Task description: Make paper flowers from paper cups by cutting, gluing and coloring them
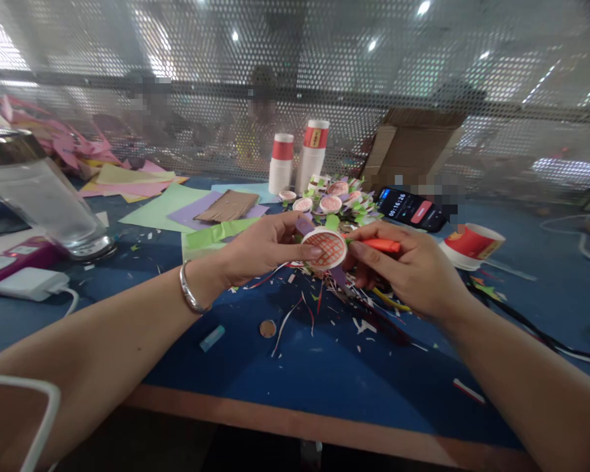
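Observation:
Between the thumb and fingers of my left hand [285, 242] is a paper-cup turtle [330, 250], a white-rimmed cup base with an orange crosshatched face and green and purple paper tabs at its edge. My right hand [391, 259] is closed at the turtle's right side. An orange pen-like tool [381, 245] lies in its grip, and the fingertips touch or nearly touch the turtle's edge. Behind both hands sits a pile of similar paper-cup turtles [331, 205]. Paper scraps [366, 326] are strewn beneath the hands.
Two stacks of paper cups [281, 167] stand at the back. Coloured paper sheets [162, 206] and brown strips [227, 206] lie left. Further left are a glass of water [54, 196] and a white charger [32, 283]. A phone timer [413, 208] and cut red cup [474, 246] are right.

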The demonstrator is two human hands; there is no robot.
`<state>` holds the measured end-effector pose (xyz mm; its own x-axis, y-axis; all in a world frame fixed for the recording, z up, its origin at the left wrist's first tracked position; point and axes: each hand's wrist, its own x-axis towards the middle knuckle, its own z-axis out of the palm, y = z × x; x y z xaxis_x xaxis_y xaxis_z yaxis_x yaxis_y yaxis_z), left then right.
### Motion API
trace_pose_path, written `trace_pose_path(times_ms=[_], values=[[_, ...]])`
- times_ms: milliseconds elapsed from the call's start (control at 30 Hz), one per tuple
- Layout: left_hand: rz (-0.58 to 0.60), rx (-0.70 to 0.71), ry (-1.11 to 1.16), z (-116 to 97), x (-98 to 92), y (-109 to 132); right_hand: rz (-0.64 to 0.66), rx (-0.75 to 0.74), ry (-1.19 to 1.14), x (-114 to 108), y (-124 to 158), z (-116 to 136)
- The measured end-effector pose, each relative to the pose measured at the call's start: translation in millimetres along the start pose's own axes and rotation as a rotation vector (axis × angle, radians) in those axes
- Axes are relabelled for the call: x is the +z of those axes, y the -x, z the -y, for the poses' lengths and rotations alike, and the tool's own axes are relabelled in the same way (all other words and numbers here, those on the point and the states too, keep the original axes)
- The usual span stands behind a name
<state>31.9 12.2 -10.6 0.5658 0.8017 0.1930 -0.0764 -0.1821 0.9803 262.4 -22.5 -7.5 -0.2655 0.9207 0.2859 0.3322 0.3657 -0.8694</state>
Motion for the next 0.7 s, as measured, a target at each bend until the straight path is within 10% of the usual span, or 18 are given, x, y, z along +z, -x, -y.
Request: trace_pose_path(times_ms=[700], values=[[0.053,-0.030,-0.112,-3.0,2.5,1.4,0.026,-0.030,0.040,1.4,-2.5,2.0]])
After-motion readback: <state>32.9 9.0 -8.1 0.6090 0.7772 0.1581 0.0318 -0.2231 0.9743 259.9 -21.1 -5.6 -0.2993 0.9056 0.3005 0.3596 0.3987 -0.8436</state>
